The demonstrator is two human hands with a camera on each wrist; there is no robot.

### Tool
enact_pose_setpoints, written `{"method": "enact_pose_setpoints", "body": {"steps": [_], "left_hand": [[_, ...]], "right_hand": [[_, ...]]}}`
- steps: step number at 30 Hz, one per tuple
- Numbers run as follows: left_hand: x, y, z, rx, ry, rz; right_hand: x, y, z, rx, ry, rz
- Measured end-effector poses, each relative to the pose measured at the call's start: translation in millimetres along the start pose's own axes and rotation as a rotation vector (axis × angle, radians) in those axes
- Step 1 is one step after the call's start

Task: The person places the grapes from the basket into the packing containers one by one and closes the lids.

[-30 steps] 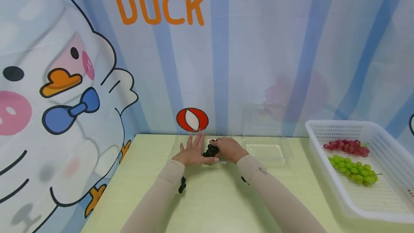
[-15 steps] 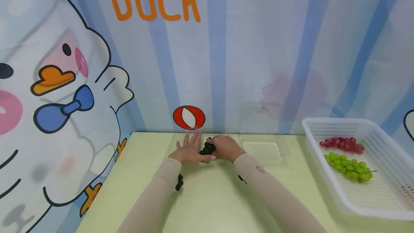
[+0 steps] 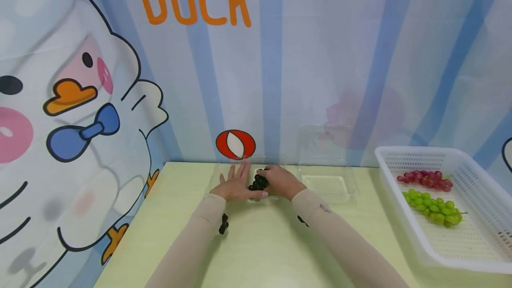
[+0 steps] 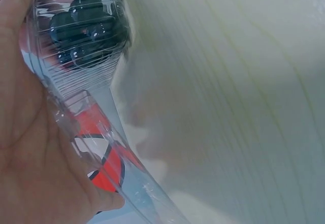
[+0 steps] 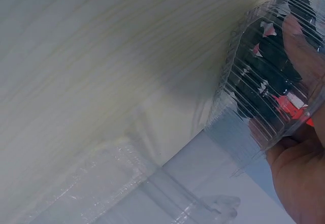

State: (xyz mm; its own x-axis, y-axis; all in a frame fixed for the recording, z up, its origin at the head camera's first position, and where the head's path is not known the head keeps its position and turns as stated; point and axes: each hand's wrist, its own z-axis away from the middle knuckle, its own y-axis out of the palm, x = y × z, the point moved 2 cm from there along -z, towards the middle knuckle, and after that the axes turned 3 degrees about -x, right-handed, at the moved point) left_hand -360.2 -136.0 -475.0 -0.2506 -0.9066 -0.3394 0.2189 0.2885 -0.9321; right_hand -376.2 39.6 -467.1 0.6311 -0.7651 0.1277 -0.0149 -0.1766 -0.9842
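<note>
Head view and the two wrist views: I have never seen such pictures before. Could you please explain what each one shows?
There is no machine here, only a person's two bare hands. The head picture comes from a camera on the person's head, looking forward and down; the others come from cameras on each wrist.

On the pale yellow table stand two open clear plastic boxes and a white plastic basket with holes, holding red grapes and green grapes.

The right hand grips a bunch of black grapes inside the left box, while the left hand, fingers spread, rests against that box. The right box stands beside it.
</note>
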Motion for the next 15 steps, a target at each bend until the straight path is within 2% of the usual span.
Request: {"method": "enact_pose_setpoints", "body": {"steps": [7,15], "left_hand": [[3.0,-0.1,-2.6,0.003,0.000,-0.004],[4.3,2.7,-4.7,0.005,0.006,0.001]], "right_hand": [[-2.9,0.7,-0.8,0.002,-0.053,-0.035],[-5.5,3.5,0.6,0.061,-0.082,-0.016]]}}
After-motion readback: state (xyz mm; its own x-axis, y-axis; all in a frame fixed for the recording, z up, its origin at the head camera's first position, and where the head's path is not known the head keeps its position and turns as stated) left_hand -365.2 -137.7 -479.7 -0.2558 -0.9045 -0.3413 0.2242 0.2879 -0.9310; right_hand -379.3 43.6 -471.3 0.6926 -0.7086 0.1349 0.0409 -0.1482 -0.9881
